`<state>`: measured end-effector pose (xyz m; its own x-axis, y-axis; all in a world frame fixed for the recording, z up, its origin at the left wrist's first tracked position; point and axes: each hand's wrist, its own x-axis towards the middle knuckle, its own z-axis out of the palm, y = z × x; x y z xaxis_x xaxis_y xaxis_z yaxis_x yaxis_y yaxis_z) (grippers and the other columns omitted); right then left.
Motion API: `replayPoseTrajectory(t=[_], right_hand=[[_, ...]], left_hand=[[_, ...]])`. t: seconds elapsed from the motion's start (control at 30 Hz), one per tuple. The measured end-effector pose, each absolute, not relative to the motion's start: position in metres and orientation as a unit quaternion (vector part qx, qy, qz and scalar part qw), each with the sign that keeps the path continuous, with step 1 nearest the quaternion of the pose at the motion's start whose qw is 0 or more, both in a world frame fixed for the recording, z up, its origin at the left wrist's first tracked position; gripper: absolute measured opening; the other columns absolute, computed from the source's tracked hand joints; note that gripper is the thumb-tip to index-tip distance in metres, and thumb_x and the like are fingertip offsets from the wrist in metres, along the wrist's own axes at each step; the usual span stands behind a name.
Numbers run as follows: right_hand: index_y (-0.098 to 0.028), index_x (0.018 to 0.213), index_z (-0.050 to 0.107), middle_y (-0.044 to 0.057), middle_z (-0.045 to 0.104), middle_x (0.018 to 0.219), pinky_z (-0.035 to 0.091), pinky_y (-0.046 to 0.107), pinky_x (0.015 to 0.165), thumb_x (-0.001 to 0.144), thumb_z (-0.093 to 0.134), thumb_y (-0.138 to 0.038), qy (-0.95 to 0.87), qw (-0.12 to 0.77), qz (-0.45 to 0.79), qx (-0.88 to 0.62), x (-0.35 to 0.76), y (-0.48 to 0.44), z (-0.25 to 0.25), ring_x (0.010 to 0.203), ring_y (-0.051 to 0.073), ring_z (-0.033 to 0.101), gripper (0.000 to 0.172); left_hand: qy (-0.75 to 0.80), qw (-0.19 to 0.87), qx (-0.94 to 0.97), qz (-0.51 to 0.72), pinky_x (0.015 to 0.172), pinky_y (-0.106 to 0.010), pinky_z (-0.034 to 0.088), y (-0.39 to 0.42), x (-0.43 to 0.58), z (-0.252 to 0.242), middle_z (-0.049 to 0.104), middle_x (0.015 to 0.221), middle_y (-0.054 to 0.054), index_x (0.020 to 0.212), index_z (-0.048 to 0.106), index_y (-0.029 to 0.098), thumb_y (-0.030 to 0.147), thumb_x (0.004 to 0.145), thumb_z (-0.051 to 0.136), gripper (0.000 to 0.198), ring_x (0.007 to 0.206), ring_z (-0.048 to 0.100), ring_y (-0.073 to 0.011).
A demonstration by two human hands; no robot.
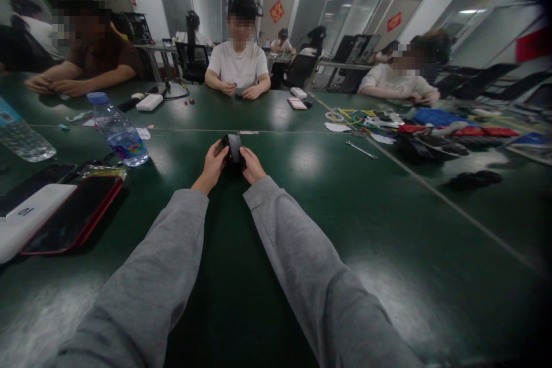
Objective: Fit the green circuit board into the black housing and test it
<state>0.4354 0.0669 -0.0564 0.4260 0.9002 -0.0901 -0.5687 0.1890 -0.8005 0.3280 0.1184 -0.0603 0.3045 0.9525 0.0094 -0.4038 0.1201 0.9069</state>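
Note:
Between my two hands is a small black object (234,148) with a rounded, grey-sheened side; its exact kind is unclear. My left hand (212,165) grips it from the left, thumb on the near side and fingers closed behind. On the opposite side, my right hand (253,165) holds it with the fingers closed along its edge. Both hands are just over the dark green table (276,230), the grey sleeves stretching forward. Whether the object rests on the table cannot be made out, and its underside is hidden.
To the left stand a water bottle (118,132), a red-edged phone (77,215) and a white power bank (32,218). A wrench (361,149) lies to the right, before a heap of cables and tools (431,129). Several people sit across the table.

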Motion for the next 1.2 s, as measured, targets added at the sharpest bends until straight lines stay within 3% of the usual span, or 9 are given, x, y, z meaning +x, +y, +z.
replayPoseTrajectory(t=[0.13, 0.23, 0.53, 0.77, 0.97, 1.2], right_hand=[[-0.020, 0.087, 0.063, -0.005, 0.068, 0.069, 0.055, 0.026, 0.081, 0.090, 0.053, -0.019, -0.146, 0.736, 0.557, -0.356, 0.442, 0.059, -0.049, 0.073, 0.012, 0.066, 0.011], [-0.019, 0.086, 0.063, -0.003, 0.067, 0.066, 0.056, 0.027, 0.075, 0.095, 0.047, -0.022, -0.086, 0.724, 0.582, -0.360, 0.446, 0.056, -0.044, 0.067, 0.013, 0.064, 0.019], [-0.017, 0.085, 0.062, 0.001, 0.066, 0.067, 0.056, 0.026, 0.063, 0.098, 0.042, -0.026, -0.046, 0.710, 0.606, -0.357, 0.448, 0.054, -0.040, 0.065, 0.015, 0.063, 0.026], [-0.017, 0.084, 0.062, 0.001, 0.067, 0.069, 0.055, 0.024, 0.060, 0.098, 0.041, -0.024, -0.054, 0.713, 0.611, -0.339, 0.451, 0.055, -0.044, 0.065, 0.014, 0.063, 0.026], [-0.016, 0.093, 0.063, 0.002, 0.069, 0.071, 0.059, 0.025, 0.066, 0.096, 0.043, -0.021, -0.043, 0.721, 0.617, -0.313, 0.454, 0.057, -0.048, 0.071, 0.015, 0.067, 0.021], [-0.017, 0.096, 0.064, 0.001, 0.068, 0.068, 0.061, 0.028, 0.060, 0.095, 0.045, -0.026, -0.037, 0.702, 0.636, -0.319, 0.461, 0.058, -0.052, 0.062, 0.015, 0.067, 0.021]], left_hand=[[0.304, 0.610, 0.521, 0.514, 0.092, -0.038, 0.052, 0.115, 0.331, -0.059, 0.062, 0.122, -0.010, 0.128, 0.052, 0.023, 0.026, 0.075, 0.076, 0.058, 0.109, 0.062, -0.0212], [0.267, 0.552, 0.601, 0.512, 0.101, -0.042, 0.046, 0.112, 0.335, -0.058, 0.059, 0.125, -0.012, 0.120, 0.056, 0.019, 0.026, 0.073, 0.077, 0.052, 0.119, 0.056, -0.0239], [0.237, 0.486, 0.674, 0.504, 0.103, -0.046, 0.045, 0.108, 0.341, -0.059, 0.051, 0.136, -0.017, 0.128, 0.051, 0.019, 0.033, 0.074, 0.076, 0.061, 0.123, 0.054, -0.0283], [0.212, 0.519, 0.665, 0.493, 0.100, -0.050, 0.047, 0.106, 0.342, -0.063, 0.047, 0.139, -0.018, 0.145, 0.034, 0.025, 0.038, 0.067, 0.082, 0.093, 0.113, 0.061, -0.0276], [0.215, 0.451, 0.720, 0.482, 0.108, -0.050, 0.039, 0.100, 0.343, -0.061, 0.039, 0.148, -0.019, 0.147, 0.033, 0.023, 0.044, 0.066, 0.082, 0.097, 0.133, 0.045, -0.0326], [0.249, 0.384, 0.773, 0.440, 0.115, -0.051, 0.028, 0.086, 0.340, -0.056, 0.035, 0.153, -0.019, 0.153, 0.024, 0.021, 0.046, 0.069, 0.080, 0.104, 0.140, 0.037, -0.0335]])
